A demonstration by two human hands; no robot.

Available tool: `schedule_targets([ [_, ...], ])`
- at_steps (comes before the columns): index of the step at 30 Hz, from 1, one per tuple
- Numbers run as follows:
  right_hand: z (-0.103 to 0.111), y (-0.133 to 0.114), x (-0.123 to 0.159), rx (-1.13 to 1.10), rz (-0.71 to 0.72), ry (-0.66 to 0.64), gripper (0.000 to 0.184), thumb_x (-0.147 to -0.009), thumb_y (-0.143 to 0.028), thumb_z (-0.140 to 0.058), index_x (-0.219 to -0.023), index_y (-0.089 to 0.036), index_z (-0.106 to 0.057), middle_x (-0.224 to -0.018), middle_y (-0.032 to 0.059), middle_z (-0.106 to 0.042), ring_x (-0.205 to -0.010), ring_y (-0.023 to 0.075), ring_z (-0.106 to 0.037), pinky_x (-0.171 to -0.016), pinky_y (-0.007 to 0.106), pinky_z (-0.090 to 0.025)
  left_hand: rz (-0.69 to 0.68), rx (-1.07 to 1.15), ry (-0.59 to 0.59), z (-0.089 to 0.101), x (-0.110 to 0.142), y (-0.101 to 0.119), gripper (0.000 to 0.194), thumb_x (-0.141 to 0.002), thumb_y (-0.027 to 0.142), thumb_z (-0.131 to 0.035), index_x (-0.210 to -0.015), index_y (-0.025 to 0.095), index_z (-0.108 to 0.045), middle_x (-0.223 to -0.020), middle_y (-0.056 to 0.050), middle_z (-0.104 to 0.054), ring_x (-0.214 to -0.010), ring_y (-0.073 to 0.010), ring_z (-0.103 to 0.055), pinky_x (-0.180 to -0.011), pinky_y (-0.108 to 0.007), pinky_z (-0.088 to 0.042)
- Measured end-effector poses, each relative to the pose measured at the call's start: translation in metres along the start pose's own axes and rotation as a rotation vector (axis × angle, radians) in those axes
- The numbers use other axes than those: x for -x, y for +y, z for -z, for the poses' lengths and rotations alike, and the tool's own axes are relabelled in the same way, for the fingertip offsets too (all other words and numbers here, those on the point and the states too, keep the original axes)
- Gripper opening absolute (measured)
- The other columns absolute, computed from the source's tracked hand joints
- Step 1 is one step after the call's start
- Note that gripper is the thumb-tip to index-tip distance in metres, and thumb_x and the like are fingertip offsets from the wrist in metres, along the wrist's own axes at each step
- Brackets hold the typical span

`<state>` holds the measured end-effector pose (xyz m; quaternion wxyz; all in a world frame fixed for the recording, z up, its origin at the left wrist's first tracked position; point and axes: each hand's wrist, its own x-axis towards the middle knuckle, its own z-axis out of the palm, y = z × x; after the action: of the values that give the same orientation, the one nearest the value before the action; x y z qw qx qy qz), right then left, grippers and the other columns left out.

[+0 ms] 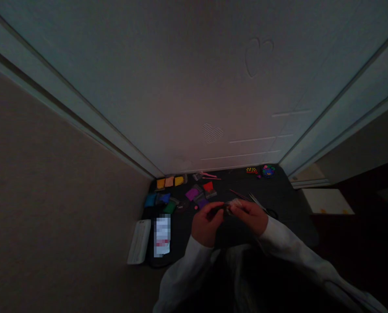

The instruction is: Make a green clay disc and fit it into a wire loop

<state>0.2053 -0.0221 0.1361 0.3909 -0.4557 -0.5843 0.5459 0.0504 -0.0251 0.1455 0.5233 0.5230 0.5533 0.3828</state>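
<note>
Both my hands meet over the dark table (228,230), close to each other. My left hand (208,224) is closed in a pinch, thumb against fingers, at the left side of a small crinkled clear plastic bag (235,203). My right hand (252,216) grips the same bag from the right. What is inside the bag is too dark to make out. Scissors (257,201) lie just beyond my right hand, and a thin pink stick (239,194) lies beside them. Purple (192,194) and red (208,187) packets lie past my left hand.
Yellow (178,181), blue (164,198) and green (170,206) packets lie on the left. A lit phone (162,234) and a white case (139,241) are at the left edge. Colourful small pieces (267,171) sit at the back right, by the wall (181,87).
</note>
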Motion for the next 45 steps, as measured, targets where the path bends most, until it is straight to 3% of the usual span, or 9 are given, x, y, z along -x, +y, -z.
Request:
schedule_targets([
  [6,0.006,0.007,-0.002,0.247,0.050,0.092,0.023,-0.075,-0.035,-0.045,-0.081,-0.018,-0.060,-0.078,0.0034,-0.058,-0.074,0.0148,-0.051,-0.069,0.028,-0.039,0.049,0.065,0.061,0.009,-0.004,-0.005,0.021,-0.064,0.029,-0.057,-0.080,0.016,-0.060,-0.061,0.000,-0.060,-0.055,-0.0101,-0.054,-0.054,-0.022,-0.044],
  [13,0.021,0.029,-0.004,0.355,-0.013,0.246,0.025,-0.074,-0.038,-0.045,-0.083,-0.020,-0.061,-0.074,0.0025,-0.058,-0.070,0.0149,-0.051,-0.066,0.028,-0.039,0.123,0.602,0.224,0.024,-0.015,-0.013,0.021,-0.056,0.025,-0.062,-0.075,0.017,-0.057,-0.073,0.001,-0.059,-0.061,-0.0084,-0.054,-0.058,-0.023,-0.044],
  [17,0.032,0.042,-0.004,0.234,-0.093,0.273,0.028,-0.072,-0.039,-0.048,-0.086,-0.018,-0.060,-0.080,0.0038,-0.060,-0.075,0.0164,-0.053,-0.069,0.031,-0.039,0.111,0.641,0.182,0.024,-0.020,-0.019,0.029,-0.051,0.016,-0.066,-0.077,0.017,-0.053,-0.076,0.002,-0.059,-0.058,-0.0049,-0.051,-0.054,-0.018,-0.042],
  [22,0.042,0.050,-0.002,0.134,-0.153,0.334,0.033,-0.069,-0.042,-0.052,-0.087,-0.016,-0.059,-0.083,0.0050,-0.062,-0.077,0.0172,-0.054,-0.072,0.032,-0.040,0.316,0.693,0.027,0.004,-0.028,-0.056,0.031,-0.060,0.023,-0.062,-0.087,0.015,-0.050,-0.079,-0.003,-0.061,-0.055,-0.0066,-0.054,-0.050,-0.020,-0.043],
  [25,0.045,0.052,0.001,0.108,-0.167,0.345,0.033,-0.066,-0.043,-0.053,-0.084,-0.016,-0.060,-0.080,0.0041,-0.062,-0.074,0.0169,-0.054,-0.071,0.032,-0.040,0.343,0.613,0.004,-0.012,-0.038,-0.087,0.033,-0.063,0.028,-0.060,-0.091,0.017,-0.047,-0.080,-0.005,-0.061,-0.067,-0.0121,-0.059,-0.057,-0.025,-0.046],
  [28,0.046,0.053,0.005,0.059,-0.183,0.364,0.033,-0.064,-0.043,-0.055,-0.082,-0.017,-0.061,-0.078,0.0039,-0.062,-0.073,0.0166,-0.054,-0.070,0.032,-0.041,0.337,0.291,0.045,-0.027,-0.055,-0.115,0.023,-0.066,0.033,-0.055,-0.080,0.018,-0.046,-0.073,-0.002,-0.061,-0.059,-0.0112,-0.057,-0.054,-0.027,-0.046],
  [35,0.045,0.057,0.011,0.001,-0.206,0.361,0.031,-0.063,-0.042,-0.058,-0.081,-0.016,-0.062,-0.078,0.0047,-0.064,-0.075,0.0177,-0.056,-0.072,0.033,-0.041,0.236,-0.015,0.059,-0.050,-0.093,-0.152,0.014,-0.051,0.020,-0.066,-0.057,0.017,-0.054,-0.057,0.002,-0.054,-0.067,-0.0145,-0.053,-0.070,-0.031,-0.042],
  [40,0.047,0.047,0.013,-0.112,-0.165,0.334,0.030,-0.063,-0.041,-0.059,-0.081,-0.018,-0.064,-0.086,0.0050,-0.064,-0.084,0.0191,-0.056,-0.080,0.035,-0.039,0.152,-0.115,0.048,-0.055,-0.098,-0.154,0.018,-0.054,0.021,-0.065,-0.070,0.016,-0.060,-0.074,-0.005,-0.059,-0.083,-0.0206,-0.053,-0.082,-0.037,-0.035],
  [45,0.045,0.030,0.015,-0.061,-0.065,0.293,0.027,-0.072,-0.040,-0.049,-0.070,-0.018,-0.064,-0.086,0.0047,-0.064,-0.088,0.0183,-0.054,-0.084,0.034,-0.036,0.062,-0.089,0.019,-0.050,-0.090,-0.115,0.027,-0.067,0.028,-0.055,-0.089,0.014,-0.056,-0.095,-0.009,-0.057,-0.093,-0.0199,-0.050,-0.086,-0.037,-0.034],
])
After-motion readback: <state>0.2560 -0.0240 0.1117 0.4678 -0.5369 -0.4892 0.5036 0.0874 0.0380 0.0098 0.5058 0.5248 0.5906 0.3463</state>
